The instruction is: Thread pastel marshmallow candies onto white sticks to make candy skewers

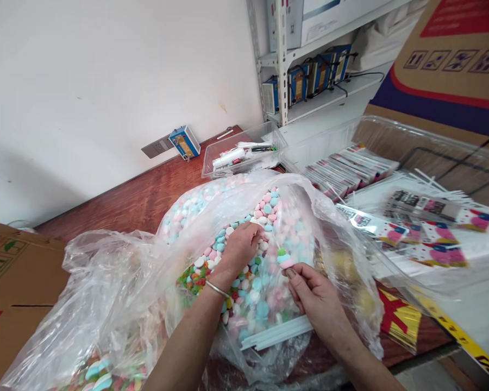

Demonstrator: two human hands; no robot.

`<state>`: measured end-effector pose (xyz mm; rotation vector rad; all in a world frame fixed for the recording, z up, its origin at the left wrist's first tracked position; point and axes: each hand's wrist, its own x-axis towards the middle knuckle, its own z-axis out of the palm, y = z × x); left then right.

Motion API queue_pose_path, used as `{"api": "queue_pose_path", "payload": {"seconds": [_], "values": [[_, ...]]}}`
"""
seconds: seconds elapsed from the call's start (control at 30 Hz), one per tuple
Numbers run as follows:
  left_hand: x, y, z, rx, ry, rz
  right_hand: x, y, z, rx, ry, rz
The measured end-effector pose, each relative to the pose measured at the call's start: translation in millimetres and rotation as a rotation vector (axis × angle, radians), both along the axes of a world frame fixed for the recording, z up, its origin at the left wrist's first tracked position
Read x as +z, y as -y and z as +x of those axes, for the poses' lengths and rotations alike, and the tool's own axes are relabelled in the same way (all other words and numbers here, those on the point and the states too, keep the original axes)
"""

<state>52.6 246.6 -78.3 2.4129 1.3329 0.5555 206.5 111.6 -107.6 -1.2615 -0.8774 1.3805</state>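
My right hand (315, 293) pinches a small candy skewer (285, 260) between thumb and fingers; green, blue, white and pink pieces show on it, stacked. My left hand (240, 244) is down among round pastel candies (220, 239) in an open clear plastic bag (179, 239). Its fingers are curled together, and what they hold, if anything, is hidden. Red and green gummy candies (191, 277) lie beside the left wrist. A bundle of white sticks (277, 332) rests on the plastic just below my right hand.
Another bag of gummies (118, 374) sits at lower left beside a cardboard box (20, 282). At right, a clear tray (415, 127) contains printed packets (346, 174) and more sticks. Behind are a small clear bin (212, 155), a blue device (185, 142) and metal shelving (283, 65).
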Motion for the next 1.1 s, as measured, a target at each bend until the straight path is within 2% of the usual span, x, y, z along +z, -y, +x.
{"api": "queue_pose_path", "payload": {"seconds": [0.13, 0.3, 0.47, 0.87, 0.93, 1.1], "values": [[-2.0, 11, -6, -0.007, -0.030, -0.011, -2.8, 1, -1, 0.010, -0.006, -0.005], [-6.9, 18, -17, 0.092, 0.019, -0.027, 0.7, -1, -3, 0.037, 0.009, 0.001], [-6.4, 11, -14, 0.177, 0.114, 0.020, 0.3, -2, -4, 0.049, 0.020, 0.006], [-3.8, -7, -3, 0.219, 0.103, 0.144, -0.4, -2, -4, 0.065, 0.028, 0.002], [-1.3, -7, -3, 0.190, 0.079, 0.138, -1.2, -1, -4, 0.061, 0.030, 0.001], [-1.3, 4, -4, 0.001, 0.000, 0.073, -0.6, -2, -2, 0.046, 0.034, 0.004]]}}
